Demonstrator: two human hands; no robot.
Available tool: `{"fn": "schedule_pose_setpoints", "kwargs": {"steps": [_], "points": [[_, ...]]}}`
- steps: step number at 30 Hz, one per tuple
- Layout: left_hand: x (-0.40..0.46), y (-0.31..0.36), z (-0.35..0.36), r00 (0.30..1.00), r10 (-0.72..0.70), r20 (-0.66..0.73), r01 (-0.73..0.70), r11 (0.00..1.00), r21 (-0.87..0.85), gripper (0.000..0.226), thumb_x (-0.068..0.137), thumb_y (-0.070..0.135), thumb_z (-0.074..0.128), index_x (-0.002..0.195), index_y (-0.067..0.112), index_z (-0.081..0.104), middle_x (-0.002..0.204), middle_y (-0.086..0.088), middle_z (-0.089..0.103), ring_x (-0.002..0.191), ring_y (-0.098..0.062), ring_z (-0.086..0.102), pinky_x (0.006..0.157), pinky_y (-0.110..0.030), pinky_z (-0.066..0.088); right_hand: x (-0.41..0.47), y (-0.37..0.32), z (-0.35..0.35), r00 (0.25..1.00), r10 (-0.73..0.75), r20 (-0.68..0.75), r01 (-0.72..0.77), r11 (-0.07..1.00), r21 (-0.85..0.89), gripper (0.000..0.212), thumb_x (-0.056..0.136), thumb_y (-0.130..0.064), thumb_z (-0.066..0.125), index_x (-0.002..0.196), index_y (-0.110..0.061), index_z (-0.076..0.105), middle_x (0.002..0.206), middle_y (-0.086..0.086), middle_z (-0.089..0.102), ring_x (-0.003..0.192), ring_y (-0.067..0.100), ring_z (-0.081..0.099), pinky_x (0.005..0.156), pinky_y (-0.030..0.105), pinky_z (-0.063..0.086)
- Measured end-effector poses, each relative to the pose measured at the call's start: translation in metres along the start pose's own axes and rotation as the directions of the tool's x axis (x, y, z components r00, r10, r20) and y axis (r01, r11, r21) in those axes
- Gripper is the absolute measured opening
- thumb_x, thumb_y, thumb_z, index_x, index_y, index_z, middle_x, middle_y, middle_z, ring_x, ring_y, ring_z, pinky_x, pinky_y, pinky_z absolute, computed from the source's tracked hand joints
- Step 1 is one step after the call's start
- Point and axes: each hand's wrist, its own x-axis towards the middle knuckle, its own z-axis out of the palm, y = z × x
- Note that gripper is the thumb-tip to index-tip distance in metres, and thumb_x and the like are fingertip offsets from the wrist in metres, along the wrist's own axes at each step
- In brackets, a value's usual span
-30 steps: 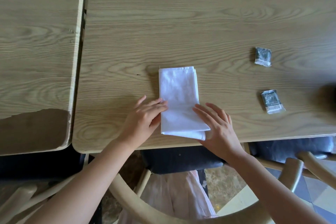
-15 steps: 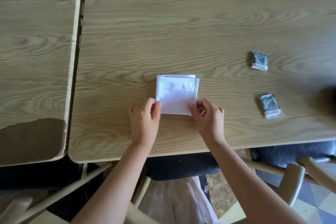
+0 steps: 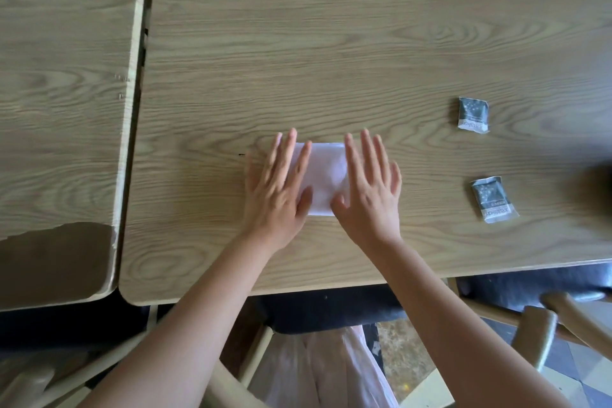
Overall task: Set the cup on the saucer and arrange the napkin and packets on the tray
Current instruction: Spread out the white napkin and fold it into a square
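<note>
Napkin (image 3: 326,177): white, folded to a small square, flat on the counter (image 3: 331,60), near its front edge.
Packets: far packet (image 3: 473,114) and near packet (image 3: 494,199), loose on the counter, well apart from the napkin, to the right.
Cup, saucer, tray: none in view; a dark blur at the right edge cannot be identified.
Progress, judged: napkin folded; placing on tray, packets and cup all remain.
Left hand (image 3: 276,190) and right hand (image 3: 369,194): palms down, fingers spread and flat, pressing the napkin's left and right sides, gripping nothing.
</note>
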Motion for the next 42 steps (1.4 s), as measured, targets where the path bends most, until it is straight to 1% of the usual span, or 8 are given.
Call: {"fn": "schedule_pose_setpoints", "kwargs": {"steps": [5, 16, 20, 25, 29, 32, 39, 42], "points": [[0.013, -0.003, 0.006, 0.984, 0.051, 0.172, -0.064, 0.995, 0.072, 0.058, 0.092, 0.035, 0.024, 0.147, 0.019, 0.014, 0.157, -0.002, 0.013, 0.144, -0.018, 0.005, 0.112, -0.059, 0.007, 0.014, 0.006, 0.014, 0.961, -0.200, 0.191, 0.225, 0.967, -0.118, 0.061, 0.091, -0.022, 0.033, 0.147, -0.015, 0.011, 0.158, 0.002, 0.002, 0.139, 0.013, -0.017, 0.113, 0.050, -0.006], [0.017, -0.017, -0.003, 0.962, 0.122, 0.243, -0.140, 0.989, 0.056, 0.057, 0.091, 0.034, 0.024, 0.146, 0.020, 0.020, 0.156, 0.000, 0.019, 0.143, -0.015, 0.015, 0.112, -0.056, 0.017, 0.017, 0.022, 0.025, 0.958, -0.255, 0.135, 0.270, 0.956, -0.115, 0.060, 0.089, -0.036, 0.027, 0.145, -0.016, 0.020, 0.155, 0.002, 0.019, 0.142, 0.015, 0.005, 0.112, 0.052, 0.011], [0.011, -0.003, -0.004, 0.969, -0.192, 0.153, 0.200, 0.979, -0.044, 0.061, 0.092, 0.027, 0.045, 0.143, 0.001, 0.023, 0.153, -0.019, 0.020, 0.141, -0.031, 0.020, 0.114, -0.048, 0.020, 0.015, 0.019, 0.024, 0.960, -0.241, 0.140, 0.254, 0.964, -0.080, 0.061, 0.090, -0.032, 0.034, 0.146, -0.013, 0.020, 0.156, 0.003, 0.017, 0.143, 0.019, 0.007, 0.112, 0.054, 0.010], [0.010, 0.027, -0.009, 0.842, -0.538, -0.038, 0.511, 0.819, -0.261, 0.031, 0.082, 0.012, 0.060, 0.111, -0.001, 0.058, 0.113, -0.022, 0.058, 0.105, -0.038, 0.052, 0.090, -0.044, 0.037, 0.015, 0.019, 0.023, 0.956, -0.228, 0.184, 0.248, 0.964, -0.096, 0.062, 0.091, -0.031, 0.035, 0.147, -0.014, 0.013, 0.157, 0.001, 0.009, 0.144, 0.018, 0.001, 0.114, 0.053, 0.006], [0.028, 0.026, -0.021, 0.692, -0.698, 0.183, 0.653, 0.499, -0.569, 0.011, 0.082, 0.011, 0.058, 0.089, 0.002, 0.059, 0.084, -0.010, 0.064, 0.079, -0.025, 0.056, 0.071, -0.033, 0.041, 0.012, 0.021, 0.021, 0.949, -0.250, 0.194, 0.268, 0.961, -0.073, 0.060, 0.092, -0.029, 0.036, 0.146, -0.014, 0.016, 0.156, 0.001, 0.011, 0.143, 0.018, -0.002, 0.114, 0.052, 0.006], [0.030, 0.025, -0.034, 0.692, -0.629, 0.354, 0.691, 0.438, -0.575, 0.024, 0.081, 0.013, 0.058, 0.061, 0.015, 0.046, 0.058, 0.002, 0.045, 0.058, -0.016, 0.039, 0.053, -0.030, 0.030, 0.005, 0.023, 0.018, 0.949, -0.241, 0.203, 0.257, 0.965, -0.056, 0.058, 0.095, -0.031, 0.035, 0.147, -0.018, 0.012, 0.157, -0.002, 0.007, 0.140, 0.013, -0.010, 0.115, 0.050, 0.004], [0.028, 0.041, -0.081, 0.688, -0.513, 0.513, 0.684, 0.223, -0.695, 0.022, 0.085, 0.014, 0.055, 0.067, 0.019, 0.045, 0.066, 0.002, 0.049, 0.061, -0.015, 0.045, 0.051, -0.026, 0.031, -0.001, 0.002, -0.024, 0.993, -0.111, 0.035, 0.097, 0.956, 0.276, 0.064, 0.090, -0.028, 0.055, 0.144, -0.018, 0.024, 0.155, 0.007, 0.018, 0.143, 0.020, 0.012, 0.113, 0.039, 0.016], [0.021, 0.051, -0.113, 0.727, -0.436, 0.530, 0.628, 0.109, -0.771, 0.012, 0.085, 0.015, 0.056, 0.074, 0.019, 0.055, 0.072, -0.001, 0.055, 0.065, -0.019, 0.049, 0.056, -0.026, 0.035, -0.004, -0.016, -0.065, 0.982, 0.134, 0.130, -0.186, 0.753, 0.631, 0.084, 0.080, -0.021, 0.070, 0.145, -0.013, 0.017, 0.143, 0.009, 0.037, 0.132, 0.021, 0.036, 0.107, 0.030, 0.028]]}}
